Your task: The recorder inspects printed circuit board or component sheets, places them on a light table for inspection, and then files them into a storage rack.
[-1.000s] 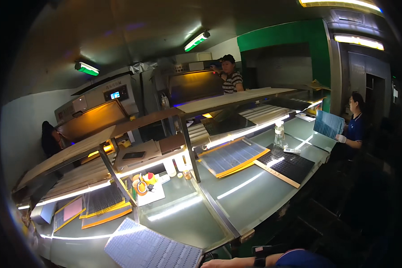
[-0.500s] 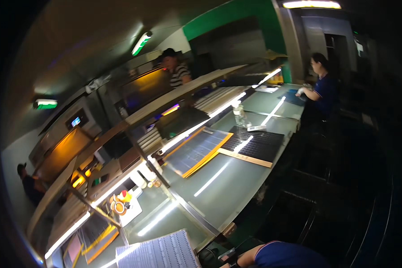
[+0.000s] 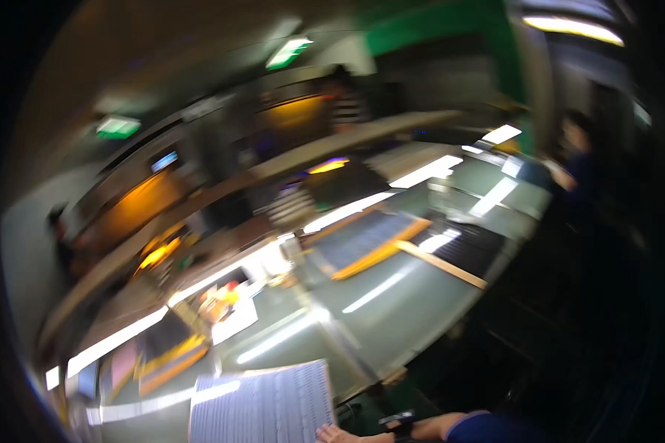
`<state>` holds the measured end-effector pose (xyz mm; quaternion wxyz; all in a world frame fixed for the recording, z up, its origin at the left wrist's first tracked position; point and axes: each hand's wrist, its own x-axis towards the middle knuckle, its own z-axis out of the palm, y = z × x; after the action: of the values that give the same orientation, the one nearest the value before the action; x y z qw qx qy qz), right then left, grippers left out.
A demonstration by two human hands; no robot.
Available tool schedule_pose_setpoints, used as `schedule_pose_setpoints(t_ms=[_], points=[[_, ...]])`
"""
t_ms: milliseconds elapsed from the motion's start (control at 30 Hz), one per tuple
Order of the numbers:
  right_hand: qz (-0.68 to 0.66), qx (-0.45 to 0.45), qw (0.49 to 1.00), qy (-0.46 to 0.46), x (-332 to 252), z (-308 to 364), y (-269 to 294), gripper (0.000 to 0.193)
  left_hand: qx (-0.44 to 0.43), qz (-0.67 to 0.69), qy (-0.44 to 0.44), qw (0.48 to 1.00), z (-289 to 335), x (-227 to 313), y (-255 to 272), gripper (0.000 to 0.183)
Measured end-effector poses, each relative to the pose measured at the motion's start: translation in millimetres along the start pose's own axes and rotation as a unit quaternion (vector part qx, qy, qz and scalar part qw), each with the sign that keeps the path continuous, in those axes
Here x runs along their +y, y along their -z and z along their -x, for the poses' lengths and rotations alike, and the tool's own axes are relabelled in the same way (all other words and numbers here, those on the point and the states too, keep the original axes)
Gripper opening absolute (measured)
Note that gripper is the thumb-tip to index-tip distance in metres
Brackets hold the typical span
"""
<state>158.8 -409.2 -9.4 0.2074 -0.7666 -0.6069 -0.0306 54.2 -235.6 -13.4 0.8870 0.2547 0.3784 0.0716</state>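
My right hand (image 3: 336, 434) comes in at the lower edge, with a dark band on the wrist and a blue sleeve. Its fingers look stretched out and rest at the lower right edge of a pale bluish-white flat panel (image 3: 266, 399), which has rows of dark marks. The panel lies on the grey-green worktop (image 3: 391, 314), and its lower part runs out of the picture. My left hand is outside the picture. Motion blurs the whole view.
Beyond lie an orange-edged dark frame (image 3: 369, 240), a black mat (image 3: 469, 247), a wooden strip (image 3: 443, 266) and a clear bottle (image 3: 440, 196). Orange and white items (image 3: 222, 303) stand left, near more orange-edged frames (image 3: 170, 362). One person (image 3: 576, 159) works at the far right; others stand behind the bench.
The view has swung, shifting the bench to the right in the picture. My right hand has come into sight at the panel's edge; before, only the arm showed.
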Motion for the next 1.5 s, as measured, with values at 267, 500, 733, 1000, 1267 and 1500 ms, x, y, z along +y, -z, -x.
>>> schedule_pose_setpoints(t_ms=[267, 500, 733, 1000, 1267, 1500], points=[[0.027, -0.086, 0.988, -0.124, -38, -27, 72, 0.036, -0.062, 0.09, 0.022, 0.994, 17, -52, -31, 0.043], [0.026, -0.163, 0.985, -0.052, -76, -55, 89, 0.038, -0.008, 0.115, 0.004, 0.993, 56, -30, -26, 0.051], [0.033, -0.245, 0.969, -0.002, -56, -59, 77, 0.06, -0.015, 0.039, 0.005, 0.999, 24, -30, -13, 0.051], [-0.1, -0.107, 0.983, -0.112, 11, -65, 66, 0.019, -0.075, 0.119, -0.071, 0.988, 35, 1, 8, 0.026], [-0.059, 0.109, 0.992, 0.015, 35, -162, 203, 0.02, 0.054, -0.032, -0.11, 0.992, -2, 2, 17, 0.021], [0.132, 0.276, 0.937, 0.17, -10, -198, 346, 0.017, 0.101, -0.034, -0.138, 0.985, -4, -29, 3, 0.015]])
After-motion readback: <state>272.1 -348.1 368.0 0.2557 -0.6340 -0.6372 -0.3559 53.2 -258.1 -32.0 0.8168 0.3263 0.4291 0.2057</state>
